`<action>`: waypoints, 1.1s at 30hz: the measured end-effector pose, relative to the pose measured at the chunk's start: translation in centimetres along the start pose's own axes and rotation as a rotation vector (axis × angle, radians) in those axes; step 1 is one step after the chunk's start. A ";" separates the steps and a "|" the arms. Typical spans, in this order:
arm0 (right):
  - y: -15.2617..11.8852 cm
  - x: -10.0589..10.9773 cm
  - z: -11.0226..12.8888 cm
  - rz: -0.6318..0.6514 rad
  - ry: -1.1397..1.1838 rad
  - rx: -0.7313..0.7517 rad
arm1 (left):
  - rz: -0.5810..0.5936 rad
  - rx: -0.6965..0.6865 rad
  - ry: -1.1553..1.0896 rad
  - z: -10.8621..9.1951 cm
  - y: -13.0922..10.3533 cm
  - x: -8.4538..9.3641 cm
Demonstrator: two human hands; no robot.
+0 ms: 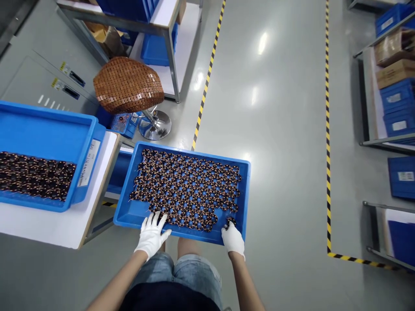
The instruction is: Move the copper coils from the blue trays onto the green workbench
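A shallow blue tray (129, 218) is in front of me, over my lap. Rows of wire-wound ring coils (191, 185), dark with copper wire, cover much of its floor. My left hand (151, 235), in a white glove, reaches over the near rim with its fingers spread at the near-left edge of the rows. My right hand (232, 238), also gloved, is closed at the near-right corner of the tray. Its fingers hold a single ring coil (231, 221), set apart from the rows.
On a white-topped table (48, 226) at left stands a deeper blue bin (45, 116) with more coils stacked in it. A stool with a woven brown seat (128, 84) stands beyond. Shelves with blue boxes (398, 99) line the right; striped tape (328, 172) marks the floor.
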State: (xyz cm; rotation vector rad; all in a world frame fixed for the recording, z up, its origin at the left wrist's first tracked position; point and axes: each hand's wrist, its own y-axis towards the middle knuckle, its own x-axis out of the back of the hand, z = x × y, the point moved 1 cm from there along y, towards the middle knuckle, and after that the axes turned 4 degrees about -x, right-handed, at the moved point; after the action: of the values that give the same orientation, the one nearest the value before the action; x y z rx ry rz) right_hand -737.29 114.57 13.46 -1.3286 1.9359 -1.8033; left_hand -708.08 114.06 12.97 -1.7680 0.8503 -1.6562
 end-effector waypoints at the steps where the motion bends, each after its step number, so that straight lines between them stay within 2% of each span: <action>1: 0.0 -0.1 0.0 -0.005 0.004 -0.002 | -0.010 -0.003 0.001 0.0 0.0 0.0; 9: -0.5 -0.4 0.4 -0.030 -0.042 0.036 | -0.021 0.001 -0.002 0.0 0.0 -0.1; 17: -1.2 -0.9 1.2 -0.135 -0.168 0.116 | -0.007 0.006 -0.010 0.0 0.0 0.1; 27: -1.0 -1.7 1.2 -0.239 -0.233 0.171 | -0.068 -0.016 0.014 0.3 0.1 -0.8; 33: -1.0 -1.3 1.2 -0.256 -0.261 0.194 | 0.010 0.008 -0.020 0.0 0.0 0.1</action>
State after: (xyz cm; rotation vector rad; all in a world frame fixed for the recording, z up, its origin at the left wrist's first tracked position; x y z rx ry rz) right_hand -735.23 114.78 13.49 -1.7063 1.4756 -1.7640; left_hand -708.12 114.02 13.06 -1.7695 0.8417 -1.6298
